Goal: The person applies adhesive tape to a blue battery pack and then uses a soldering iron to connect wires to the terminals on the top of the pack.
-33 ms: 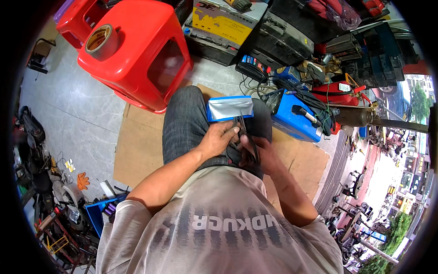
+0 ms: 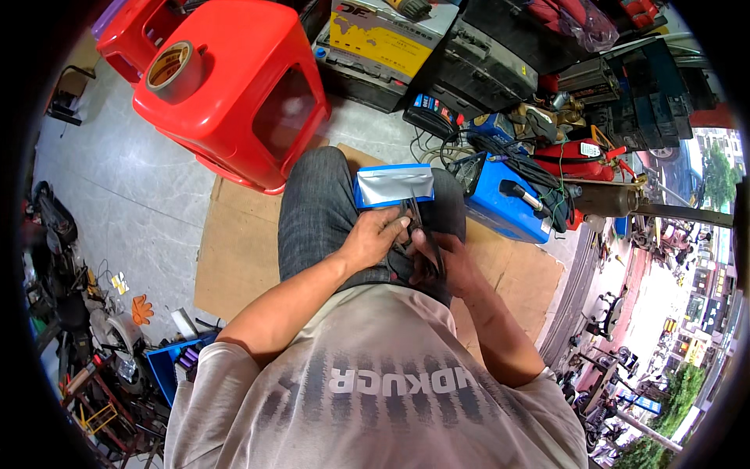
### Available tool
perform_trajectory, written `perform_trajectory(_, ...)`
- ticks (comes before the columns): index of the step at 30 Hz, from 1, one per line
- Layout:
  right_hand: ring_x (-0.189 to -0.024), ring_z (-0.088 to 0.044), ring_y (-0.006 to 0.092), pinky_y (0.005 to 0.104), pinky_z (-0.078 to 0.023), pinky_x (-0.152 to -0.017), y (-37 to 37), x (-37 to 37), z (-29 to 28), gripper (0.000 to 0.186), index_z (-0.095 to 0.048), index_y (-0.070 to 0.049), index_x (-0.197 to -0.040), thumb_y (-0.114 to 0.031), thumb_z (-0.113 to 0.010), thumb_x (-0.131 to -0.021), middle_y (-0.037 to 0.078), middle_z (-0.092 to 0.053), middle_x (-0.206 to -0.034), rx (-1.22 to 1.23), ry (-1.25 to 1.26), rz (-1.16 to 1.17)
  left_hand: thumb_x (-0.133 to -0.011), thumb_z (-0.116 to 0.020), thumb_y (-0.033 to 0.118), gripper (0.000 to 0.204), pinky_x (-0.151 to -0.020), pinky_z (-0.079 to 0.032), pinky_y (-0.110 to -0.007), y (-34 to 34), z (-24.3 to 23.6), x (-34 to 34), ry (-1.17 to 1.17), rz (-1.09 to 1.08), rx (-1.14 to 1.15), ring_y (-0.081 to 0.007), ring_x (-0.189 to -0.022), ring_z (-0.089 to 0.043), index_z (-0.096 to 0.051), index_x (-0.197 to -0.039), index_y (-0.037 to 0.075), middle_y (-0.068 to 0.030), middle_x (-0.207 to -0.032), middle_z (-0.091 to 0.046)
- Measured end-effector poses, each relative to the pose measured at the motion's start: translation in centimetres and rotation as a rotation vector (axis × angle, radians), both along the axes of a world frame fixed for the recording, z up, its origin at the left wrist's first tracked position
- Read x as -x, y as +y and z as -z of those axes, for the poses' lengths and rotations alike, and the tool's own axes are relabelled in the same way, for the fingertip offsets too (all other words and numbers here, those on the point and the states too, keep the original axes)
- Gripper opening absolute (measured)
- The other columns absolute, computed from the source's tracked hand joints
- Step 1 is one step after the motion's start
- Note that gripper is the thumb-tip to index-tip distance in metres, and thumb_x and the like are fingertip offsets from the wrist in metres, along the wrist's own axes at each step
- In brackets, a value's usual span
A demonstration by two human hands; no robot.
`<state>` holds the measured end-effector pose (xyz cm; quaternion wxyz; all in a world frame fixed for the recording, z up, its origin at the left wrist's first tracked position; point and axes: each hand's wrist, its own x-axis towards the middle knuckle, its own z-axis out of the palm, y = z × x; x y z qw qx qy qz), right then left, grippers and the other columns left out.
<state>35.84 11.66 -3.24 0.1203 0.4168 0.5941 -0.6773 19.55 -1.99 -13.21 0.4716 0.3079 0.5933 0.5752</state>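
Note:
Across my thighs lies a blue block-shaped pack (image 2: 394,186) with a shiny silver upper face. Dark, slender strands that look like wires (image 2: 413,208) run from its near edge down between my hands. My left hand (image 2: 375,237) is closed just below the pack, thumb and fingers pinching these strands. Beside it, my right hand (image 2: 447,262) is closed around a slender, dark, curved piece; whether this is a wire or a tool handle cannot be made out. The right fingertips are partly hidden in shadow.
A red plastic stool (image 2: 234,86) holding a tape roll (image 2: 174,72) stands ahead on the left. On the right are a blue box-shaped unit (image 2: 508,199) with cables and a red fire extinguisher (image 2: 576,159). Cardboard (image 2: 238,250) covers the floor beneath me. Batteries (image 2: 383,43) stand ahead.

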Motion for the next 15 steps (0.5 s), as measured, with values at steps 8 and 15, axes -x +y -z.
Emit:
perform_trajectory(8, -0.066, -0.074, 0.0190, 0.0317, -0.057, -0.060, 1.9, 0.9, -0.6, 0.063, -0.072, 0.001, -0.099, -0.062, -0.078, -0.105, 0.008, -0.068, -0.075, -0.284, -0.139, -0.224, -0.113, -0.064, 0.022, 0.029, -0.077, -0.058, -0.041, -0.1, -2.7, 0.7, 0.192, -0.024, 0.031, -0.0255, -0.078, -0.073, -0.076, -0.113, -0.004, -0.0154, -0.086, -0.075)
perform_trajectory(15, -0.066, -0.073, 0.0208, 0.0347, -0.061, -0.061, 0.3, 2.7, -2.9, 0.067, -0.075, 0.003, -0.103, -0.064, -0.076, -0.104, 0.007, -0.067, -0.078, -0.035, -0.105, -0.104, -0.117, -0.061, 0.014, 0.029, -0.090, -0.059, -0.036, 0.0, -1.0, 0.5, 0.117, 0.005, 0.030, -0.0151, -0.096, -0.071, -0.076, -0.133, -0.005, -0.0112, -0.102, -0.079)
